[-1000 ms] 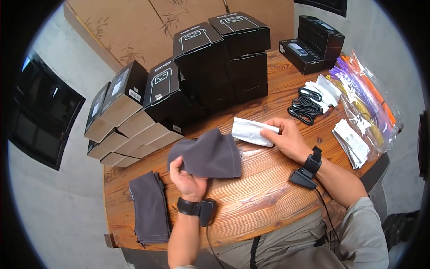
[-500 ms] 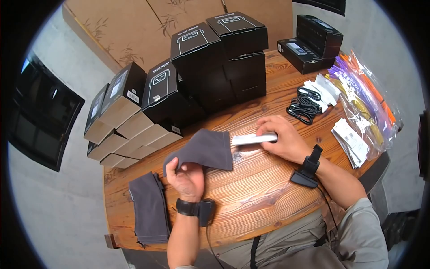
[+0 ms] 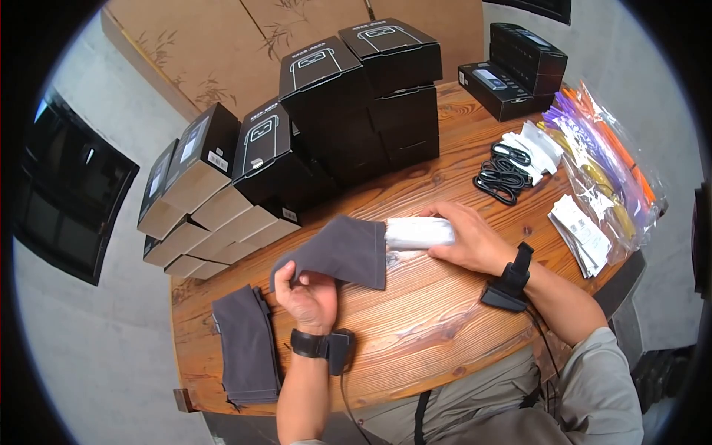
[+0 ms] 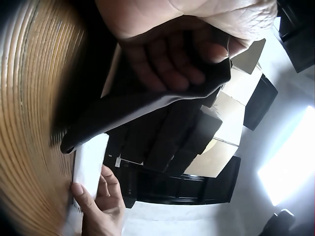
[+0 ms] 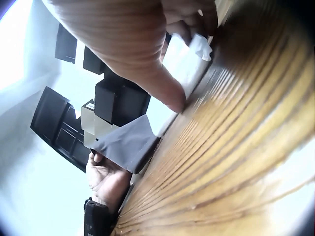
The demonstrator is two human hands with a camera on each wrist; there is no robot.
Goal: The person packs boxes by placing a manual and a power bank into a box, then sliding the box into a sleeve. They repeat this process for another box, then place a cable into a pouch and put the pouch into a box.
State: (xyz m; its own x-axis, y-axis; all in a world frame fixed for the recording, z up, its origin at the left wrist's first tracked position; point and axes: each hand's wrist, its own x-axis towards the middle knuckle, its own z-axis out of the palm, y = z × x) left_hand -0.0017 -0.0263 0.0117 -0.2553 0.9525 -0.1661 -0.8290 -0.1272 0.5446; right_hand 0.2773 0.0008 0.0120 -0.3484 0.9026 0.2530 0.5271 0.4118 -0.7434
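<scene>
My left hand [image 3: 310, 300] holds a dark grey cloth pouch [image 3: 345, 254] by its left end, thumb on top and fingers underneath. Between the thumb and fingers of my right hand [image 3: 478, 241] is a white wrapped packet [image 3: 419, 233]. The packet's left end meets the pouch's right edge, where the stitched hem runs. In the left wrist view the pouch [image 4: 133, 105] sags below the fingers and the packet [image 4: 91, 160] overlaps its far end. The right wrist view shows the packet [image 5: 161, 115] low over the table, crumpled at its near end.
Folded grey pouches [image 3: 247, 345] are stacked at the left. Black boxes [image 3: 326, 74] and tan-sided boxes [image 3: 196, 189] form a wall behind. Coiled black cables [image 3: 504, 174], white slips [image 3: 582, 236] and bagged coloured strips [image 3: 604, 152] lie at the right, with more black boxes [image 3: 512, 78] behind.
The pouch has shifted slightly left with my left hand. My right hand has turned the packet, edge-on half a second ago, so its broad face shows, and its end is now against the pouch.
</scene>
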